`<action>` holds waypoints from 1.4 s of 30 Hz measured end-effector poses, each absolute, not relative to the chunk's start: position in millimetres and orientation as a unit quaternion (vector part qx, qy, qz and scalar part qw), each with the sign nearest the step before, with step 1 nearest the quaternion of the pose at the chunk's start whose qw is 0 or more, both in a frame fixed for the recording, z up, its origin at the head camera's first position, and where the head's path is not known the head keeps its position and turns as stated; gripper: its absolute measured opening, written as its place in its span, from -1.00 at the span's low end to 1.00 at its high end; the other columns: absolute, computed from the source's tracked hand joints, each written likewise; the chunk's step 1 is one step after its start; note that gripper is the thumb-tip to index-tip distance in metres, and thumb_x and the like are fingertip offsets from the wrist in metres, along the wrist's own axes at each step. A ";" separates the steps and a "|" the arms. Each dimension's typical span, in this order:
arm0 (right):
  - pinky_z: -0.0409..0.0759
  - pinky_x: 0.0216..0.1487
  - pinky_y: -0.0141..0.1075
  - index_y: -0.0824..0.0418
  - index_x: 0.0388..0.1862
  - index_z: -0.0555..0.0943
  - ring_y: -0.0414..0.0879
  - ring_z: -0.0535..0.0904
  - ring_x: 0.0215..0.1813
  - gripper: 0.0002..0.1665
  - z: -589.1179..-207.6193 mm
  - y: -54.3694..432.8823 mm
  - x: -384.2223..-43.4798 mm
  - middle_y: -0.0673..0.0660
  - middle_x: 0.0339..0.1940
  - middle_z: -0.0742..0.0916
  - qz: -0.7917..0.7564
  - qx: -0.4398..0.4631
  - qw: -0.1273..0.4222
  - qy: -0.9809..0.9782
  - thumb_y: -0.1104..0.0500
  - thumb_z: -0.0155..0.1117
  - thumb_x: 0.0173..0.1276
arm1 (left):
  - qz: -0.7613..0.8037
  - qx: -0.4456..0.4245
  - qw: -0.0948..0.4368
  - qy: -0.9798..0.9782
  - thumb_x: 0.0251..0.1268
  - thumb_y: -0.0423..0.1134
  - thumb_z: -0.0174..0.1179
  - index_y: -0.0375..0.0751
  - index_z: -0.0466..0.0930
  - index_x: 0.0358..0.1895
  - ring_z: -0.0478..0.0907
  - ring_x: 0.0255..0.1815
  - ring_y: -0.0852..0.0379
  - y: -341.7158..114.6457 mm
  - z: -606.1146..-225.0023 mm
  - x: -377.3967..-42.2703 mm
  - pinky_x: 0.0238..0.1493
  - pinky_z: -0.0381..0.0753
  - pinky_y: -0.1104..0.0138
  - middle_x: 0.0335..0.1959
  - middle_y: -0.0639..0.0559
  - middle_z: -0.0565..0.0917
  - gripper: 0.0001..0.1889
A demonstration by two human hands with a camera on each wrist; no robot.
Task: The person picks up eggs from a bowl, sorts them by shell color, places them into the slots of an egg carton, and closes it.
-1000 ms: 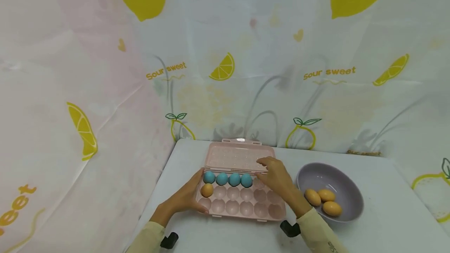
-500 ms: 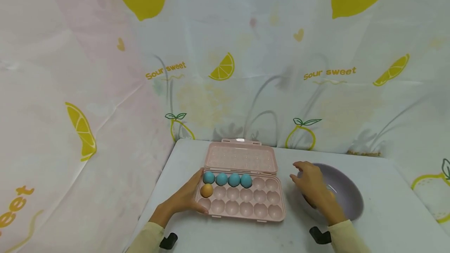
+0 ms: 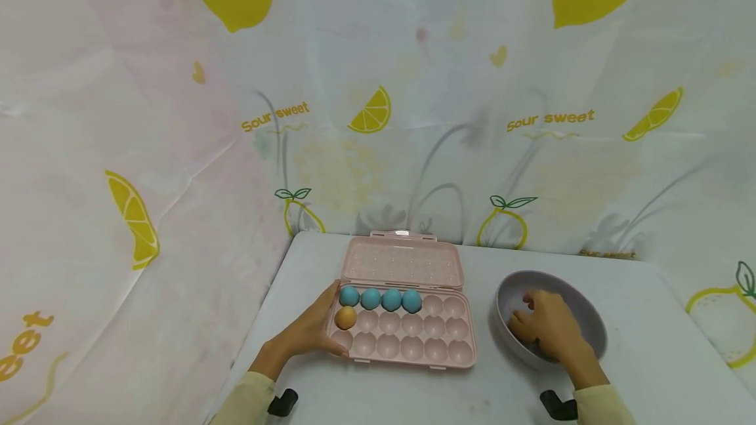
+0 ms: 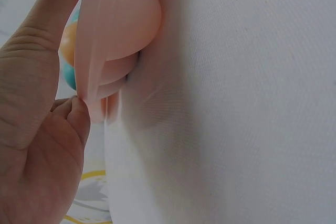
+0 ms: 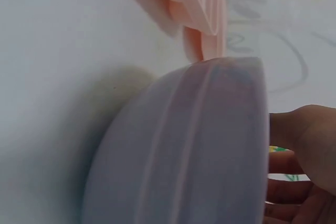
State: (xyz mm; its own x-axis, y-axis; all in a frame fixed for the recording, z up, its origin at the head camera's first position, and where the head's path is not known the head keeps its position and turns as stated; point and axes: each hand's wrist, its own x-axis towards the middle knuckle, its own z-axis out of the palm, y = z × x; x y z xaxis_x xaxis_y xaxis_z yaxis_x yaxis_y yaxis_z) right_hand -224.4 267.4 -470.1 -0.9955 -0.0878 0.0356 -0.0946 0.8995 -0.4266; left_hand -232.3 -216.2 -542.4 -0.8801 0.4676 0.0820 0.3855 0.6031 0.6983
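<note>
A pink plastic egg box (image 3: pixel 411 327) lies with its lid folded back on the white table. Several blue eggs (image 3: pixel 391 300) fill part of its back row, and one orange-brown egg (image 3: pixel 345 317) sits in the middle row at the left end. My left hand (image 3: pixel 307 330) holds the box's left side, thumb at the front corner and fingers along the edge; the left wrist view shows the hand (image 4: pixel 47 129) at the rim. My right hand (image 3: pixel 552 326) reaches down into the grey-purple bowl (image 3: pixel 593 330), fingers bent. The bowl's wall (image 5: pixel 210 145) hides the fingertips, so I cannot tell whether they hold anything.
The lid (image 3: pixel 403 262) leans back toward the lemon-print cloth wall (image 3: pixel 378 162) behind the table (image 3: pixel 413 399). A strip of tabletop separates the egg box from the bowl. The box's other cups hold nothing.
My right hand has moved from over the box's back row rightward and down into the bowl, covering the orange-brown eggs seen there earlier. The left hand has stayed on the box.
</note>
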 end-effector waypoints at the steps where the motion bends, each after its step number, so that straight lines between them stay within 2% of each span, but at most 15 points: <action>1: 0.62 -0.20 0.10 0.41 -0.08 0.64 0.22 0.64 -0.12 -0.58 -470.6 268.8 -223.8 0.37 -0.11 0.70 0.215 0.047 0.004 -0.976 0.11 0.30 0.21 | 0.375 0.238 0.056 0.894 -0.45 0.23 0.61 -0.32 -0.30 0.56 -0.17 0.56 -0.03 -216.5 -542.4 -232.1 0.46 -0.04 0.05 0.58 -0.17 -0.14 0.54; 6: 0.61 -0.27 0.07 0.45 -0.13 0.64 0.15 0.64 -0.24 -0.54 -472.9 273.6 -222.3 0.32 -0.24 0.71 0.197 0.046 -0.003 -0.979 0.06 0.38 0.20 | 0.368 0.235 0.048 0.898 -0.46 0.26 0.60 -0.32 -0.27 0.56 -0.14 0.56 -0.05 -217.5 -542.0 -231.6 0.45 0.00 0.05 0.58 -0.18 -0.11 0.54; 10: 0.50 -0.46 -0.12 0.31 -0.41 0.64 -0.03 0.52 -0.45 -0.68 -477.4 273.6 -221.1 0.13 -0.50 0.65 0.205 0.039 0.001 -0.978 0.03 0.41 0.15 | 0.365 0.235 0.046 0.899 -0.45 0.27 0.59 -0.32 -0.27 0.56 -0.12 0.56 -0.05 -217.4 -541.7 -231.8 0.45 0.01 0.05 0.58 -0.17 -0.10 0.53; 14: 0.27 -0.59 -0.24 0.16 -0.68 0.47 -0.12 0.34 -0.60 -0.64 -482.4 270.8 -220.0 -0.02 -0.70 0.48 0.209 0.044 0.018 -0.977 0.04 0.39 0.13 | 0.364 0.235 0.049 0.900 -0.44 0.27 0.59 -0.30 -0.28 0.56 -0.13 0.56 -0.05 -217.5 -541.0 -232.2 0.45 0.00 0.04 0.58 -0.16 -0.11 0.53; 19: 0.19 -0.65 -0.29 0.11 -0.82 0.30 -0.16 0.26 -0.68 -0.55 -487.8 267.5 -221.8 -0.07 -0.81 0.35 0.215 0.045 0.038 -0.975 0.12 0.30 0.12 | 0.362 0.236 0.048 0.901 -0.44 0.27 0.59 -0.30 -0.28 0.56 -0.14 0.56 -0.04 -217.8 -540.6 -232.6 0.45 0.00 0.05 0.58 -0.15 -0.12 0.53; 28: 0.10 -0.64 -0.32 0.09 -0.80 0.23 -0.19 0.17 -0.68 -0.56 -494.3 266.4 -223.8 -0.10 -0.81 0.27 0.229 0.033 0.040 -0.972 0.20 0.26 0.09 | 0.367 0.234 0.052 0.899 -0.45 0.27 0.59 -0.30 -0.28 0.56 -0.14 0.56 -0.04 -217.2 -540.6 -231.3 0.46 -0.01 0.05 0.58 -0.16 -0.11 0.54; 42: 0.09 -0.63 -0.35 0.08 -0.80 0.22 -0.21 0.17 -0.67 -0.56 -490.7 267.1 -219.7 -0.11 -0.79 0.27 0.242 0.048 0.053 -0.968 0.23 0.25 0.08 | 0.374 0.235 0.055 0.895 -0.44 0.25 0.60 -0.30 -0.28 0.56 -0.14 0.56 -0.04 -215.5 -541.9 -231.1 0.45 -0.01 0.06 0.58 -0.16 -0.11 0.53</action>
State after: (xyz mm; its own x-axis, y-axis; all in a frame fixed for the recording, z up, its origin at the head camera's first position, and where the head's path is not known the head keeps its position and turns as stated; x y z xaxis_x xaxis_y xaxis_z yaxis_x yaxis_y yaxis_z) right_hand -219.7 267.1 -490.7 -0.9899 -0.0667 0.1255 -0.1179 0.8783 -0.4634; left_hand -231.1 -215.5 -541.9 -0.8838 0.4615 0.0769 0.3790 0.6098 0.6961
